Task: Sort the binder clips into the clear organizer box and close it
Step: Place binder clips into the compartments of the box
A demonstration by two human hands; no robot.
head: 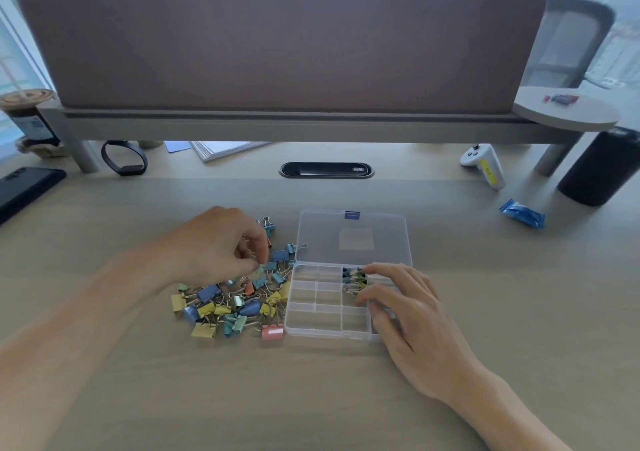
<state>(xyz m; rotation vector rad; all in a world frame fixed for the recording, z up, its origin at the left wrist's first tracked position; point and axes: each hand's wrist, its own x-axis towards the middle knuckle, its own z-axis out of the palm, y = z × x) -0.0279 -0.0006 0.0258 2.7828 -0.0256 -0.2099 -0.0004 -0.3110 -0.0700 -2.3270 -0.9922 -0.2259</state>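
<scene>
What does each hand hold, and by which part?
Left hand seems to pinch a teal clip; the part is blurred. Right hand holds nothing, resting on the organizer box.

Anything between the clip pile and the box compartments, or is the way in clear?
Nothing lies between the pile and the box: they sit side by side, and the lid is folded back. The right hand covers the right-hand compartments; the left and middle ones are uncovered.
</scene>
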